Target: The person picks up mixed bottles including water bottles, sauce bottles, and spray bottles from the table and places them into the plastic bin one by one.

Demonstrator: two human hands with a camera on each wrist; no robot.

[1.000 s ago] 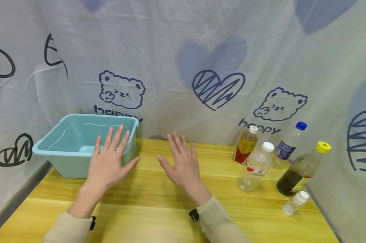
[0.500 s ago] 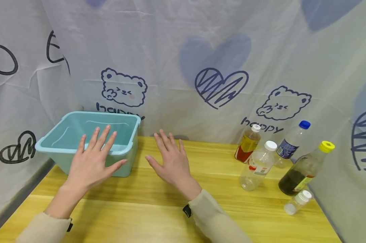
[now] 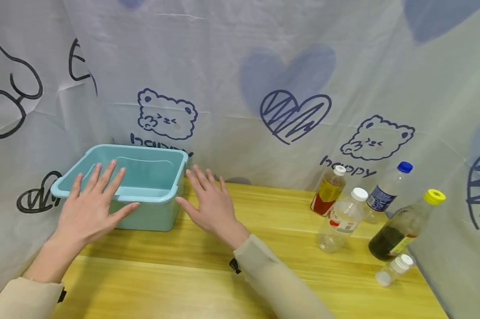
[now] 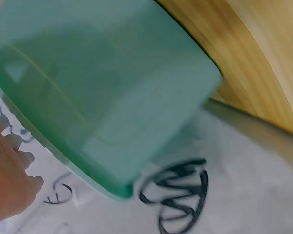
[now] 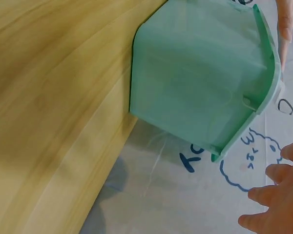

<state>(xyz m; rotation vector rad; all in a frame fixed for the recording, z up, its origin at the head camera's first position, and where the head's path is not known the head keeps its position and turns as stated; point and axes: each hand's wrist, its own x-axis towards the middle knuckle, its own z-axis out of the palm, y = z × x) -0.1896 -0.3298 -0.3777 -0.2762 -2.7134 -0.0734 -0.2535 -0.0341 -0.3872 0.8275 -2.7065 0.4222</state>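
Observation:
A light teal plastic basin (image 3: 144, 217) stands at the back left of the wooden table. My left hand (image 3: 90, 212), fingers straight and spread, overlaps its front left side in the head view. My right hand (image 3: 212, 206) is stretched flat beside the basin's right end, with its thumb tip near the rim corner. Neither hand holds anything. In the left wrist view the basin's wall (image 4: 112, 97) fills much of the picture, with the left fingers (image 4: 24, 158) at the edge. The right wrist view shows the basin's end wall (image 5: 195, 73) and the right fingers (image 5: 263, 195).
Several bottles stand at the right: one with a red and yellow label (image 3: 328, 192), a clear white-capped one (image 3: 341, 226), a blue-capped one (image 3: 383, 195), a yellow-capped one with dark liquid (image 3: 395, 235) and a small white-capped one (image 3: 394, 270). A printed curtain (image 3: 228, 71) hangs behind.
Both hands have moved left, staying spread; the left went from the basin's right front to its left front, the right came up to its right end. The view has shifted slightly.

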